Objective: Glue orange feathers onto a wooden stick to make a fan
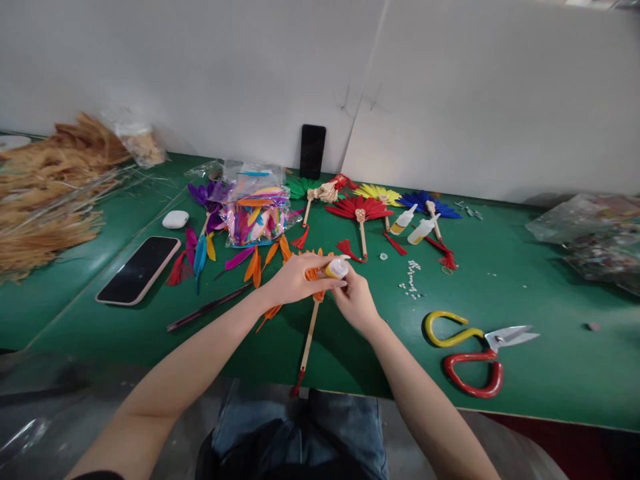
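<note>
My left hand (299, 279) and my right hand (356, 299) meet in the middle, both closed around a small glue bottle (337, 269) with a white top and a yellow label. Below them lies an orange feather fan (316, 273), partly hidden by my fingers. Its wooden handle (310, 333) points toward me and ends in a red tassel (299, 382) at the table edge. Loose orange feathers (253, 267) lie left of my left hand. Dark tweezers (210, 307) rest under my left forearm.
Finished-looking red (361, 212), yellow and blue fans lie behind. Two more glue bottles (403, 220) stand near white beads (412, 279). Scissors (480, 347) lie right, a phone (139, 270) left. A bag of feathers (260, 213) sits behind; dry fibres (55, 193) cover the far left.
</note>
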### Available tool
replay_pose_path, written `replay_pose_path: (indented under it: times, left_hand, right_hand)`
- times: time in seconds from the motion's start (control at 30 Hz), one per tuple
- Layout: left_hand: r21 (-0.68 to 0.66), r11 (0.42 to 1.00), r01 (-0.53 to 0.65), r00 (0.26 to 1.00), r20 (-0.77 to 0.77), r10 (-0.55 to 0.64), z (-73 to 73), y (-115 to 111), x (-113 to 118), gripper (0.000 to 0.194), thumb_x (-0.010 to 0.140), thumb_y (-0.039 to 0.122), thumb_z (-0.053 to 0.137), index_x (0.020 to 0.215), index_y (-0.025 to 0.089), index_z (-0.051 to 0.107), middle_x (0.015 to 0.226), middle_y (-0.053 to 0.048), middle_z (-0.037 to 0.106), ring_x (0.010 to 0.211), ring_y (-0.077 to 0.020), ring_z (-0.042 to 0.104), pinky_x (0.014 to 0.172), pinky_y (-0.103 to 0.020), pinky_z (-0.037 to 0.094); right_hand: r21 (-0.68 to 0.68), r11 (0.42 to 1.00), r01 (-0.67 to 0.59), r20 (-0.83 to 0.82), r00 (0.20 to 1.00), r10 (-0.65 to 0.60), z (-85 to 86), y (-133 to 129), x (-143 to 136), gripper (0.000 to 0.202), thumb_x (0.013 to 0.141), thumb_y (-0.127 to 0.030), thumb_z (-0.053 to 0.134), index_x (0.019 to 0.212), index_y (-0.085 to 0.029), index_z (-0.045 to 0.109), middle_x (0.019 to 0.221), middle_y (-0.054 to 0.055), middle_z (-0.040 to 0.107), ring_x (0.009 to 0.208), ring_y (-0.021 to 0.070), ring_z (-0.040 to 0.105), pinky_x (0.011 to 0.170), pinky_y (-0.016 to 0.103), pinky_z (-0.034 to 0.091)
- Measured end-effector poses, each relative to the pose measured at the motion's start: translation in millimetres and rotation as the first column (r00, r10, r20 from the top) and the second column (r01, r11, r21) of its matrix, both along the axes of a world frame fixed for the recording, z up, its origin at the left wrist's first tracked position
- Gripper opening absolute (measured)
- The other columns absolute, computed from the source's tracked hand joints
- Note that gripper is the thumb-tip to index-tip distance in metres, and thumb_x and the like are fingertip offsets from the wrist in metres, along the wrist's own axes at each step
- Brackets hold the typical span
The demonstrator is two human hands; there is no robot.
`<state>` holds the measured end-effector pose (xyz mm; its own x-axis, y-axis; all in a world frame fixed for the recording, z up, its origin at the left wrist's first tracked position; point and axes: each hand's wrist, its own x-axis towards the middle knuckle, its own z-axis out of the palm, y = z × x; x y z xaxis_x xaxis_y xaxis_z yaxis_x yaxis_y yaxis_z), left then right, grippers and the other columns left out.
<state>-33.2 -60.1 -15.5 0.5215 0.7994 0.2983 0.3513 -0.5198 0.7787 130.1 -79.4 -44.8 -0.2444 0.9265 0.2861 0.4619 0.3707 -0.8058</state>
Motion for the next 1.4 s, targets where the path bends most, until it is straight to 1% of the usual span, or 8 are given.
replay_pose_path:
  times: [0.23, 0.6, 0.83, 1.03, 1.13, 1.2, 1.3, 1.4]
  left_hand:
    - [-0.044, 0.999, -0.020, 1.000, -0.012, 0.019, -2.5, -0.2, 1.1, 0.044, 0.082, 0.044, 0.062, 0.119, 0.022, 0.061, 0.092, -0.003, 0.069, 0.088, -0.0198, 0.060, 0.080, -0.029, 0.046]
    - [-0.088, 0.996, -0.010, 1.000, 0.010, 0.011, 0.1, -0.8, 2.1, 0.045, 0.082, 0.042, 0.062, 0.121, 0.020, 0.060, 0.091, -0.004, 0.069, 0.092, -0.0214, 0.062, 0.084, -0.030, 0.046]
    - [-0.122, 0.992, 0.021, 0.999, 0.050, -0.015, 0.9, -0.8, 2.9, 0.045, 0.083, 0.041, 0.061, 0.122, 0.019, 0.058, 0.108, -0.005, 0.069, 0.099, -0.0216, 0.063, 0.086, -0.028, 0.047]
    - [-0.140, 0.989, 0.044, 0.998, 0.055, -0.036, 0.1, -0.1, 3.4, 0.046, 0.084, 0.040, 0.060, 0.125, 0.020, 0.055, 0.121, -0.004, 0.063, 0.108, -0.0214, 0.060, 0.091, -0.028, 0.045]
    - [-0.138, 0.988, 0.075, 0.996, 0.057, -0.067, -0.3, -0.4, 4.5, 0.046, 0.086, 0.040, 0.057, 0.129, 0.022, 0.052, 0.126, -0.004, 0.060, 0.113, -0.0214, 0.056, 0.095, -0.029, 0.043]
    - [-0.108, 0.990, 0.090, 0.995, 0.053, -0.085, -0.4, -0.2, 4.6, 0.047, 0.088, 0.040, 0.054, 0.132, 0.025, 0.047, 0.133, -0.005, 0.053, 0.121, -0.0216, 0.050, 0.100, -0.031, 0.039]
    - [-0.057, 0.995, 0.085, 0.995, 0.055, -0.082, 0.5, 1.9, 2.1, 0.054, 0.088, 0.046, 0.052, 0.137, 0.028, 0.039, 0.144, -0.004, 0.040, 0.133, -0.0231, 0.035, 0.109, -0.037, 0.029]
    - [-0.066, 0.996, 0.052, 0.992, 0.121, -0.044, 3.0, 4.9, -2.5, 0.054, 0.089, 0.052, 0.045, 0.137, 0.028, 0.039, 0.146, -0.005, 0.037, 0.135, -0.0245, 0.032, 0.110, -0.041, 0.027]
  right_hand:
    - [-0.036, 0.999, 0.005, -0.004, 1.000, -0.005, -2.6, 1.0, 0.7, 0.024, 0.080, -0.021, 0.047, 0.102, -0.017, 0.054, 0.077, 0.006, 0.067, 0.063, 0.0193, 0.063, 0.055, 0.028, 0.048]
    - [-0.048, 0.999, 0.002, -0.002, 1.000, -0.002, -3.4, 1.7, 0.4, 0.026, 0.080, -0.021, 0.048, 0.105, -0.016, 0.054, 0.068, 0.004, 0.065, 0.063, 0.0203, 0.063, 0.056, 0.028, 0.048]
    - [-0.018, 1.000, 0.025, 0.036, 0.999, -0.024, -2.0, 1.9, 0.9, 0.024, 0.080, -0.022, 0.048, 0.103, -0.017, 0.053, 0.069, 0.003, 0.064, 0.048, 0.0150, 0.054, 0.048, 0.025, 0.042]
    - [0.012, 0.999, 0.033, 0.069, 0.997, -0.034, -1.7, 2.3, 2.7, 0.022, 0.079, -0.023, 0.047, 0.100, -0.017, 0.052, 0.061, 0.000, 0.058, 0.045, 0.0141, 0.048, 0.045, 0.024, 0.037]
    - [0.039, 0.998, 0.051, 0.098, 0.994, -0.055, -0.8, 2.7, 4.3, 0.021, 0.079, -0.024, 0.047, 0.099, -0.018, 0.051, 0.058, -0.001, 0.055, 0.045, 0.0143, 0.048, 0.045, 0.024, 0.035]
    - [0.059, 0.997, 0.051, 0.109, 0.992, -0.058, 0.8, 2.6, 5.7, 0.020, 0.079, -0.025, 0.048, 0.099, -0.018, 0.050, 0.056, -0.003, 0.052, 0.044, 0.0140, 0.047, 0.045, 0.023, 0.034]
    - [0.101, 0.993, 0.064, 0.115, 0.991, -0.076, 5.1, 1.8, 7.8, 0.012, 0.080, -0.030, 0.052, 0.084, -0.020, 0.048, 0.051, -0.006, 0.043, 0.041, 0.0121, 0.041, 0.044, 0.023, 0.029]
    - [0.123, 0.987, 0.104, 0.112, 0.987, -0.118, 9.2, 1.1, 9.7, 0.020, 0.082, -0.037, 0.054, 0.076, -0.021, 0.045, 0.049, -0.007, 0.036, 0.040, 0.0105, 0.037, 0.043, 0.023, 0.026]
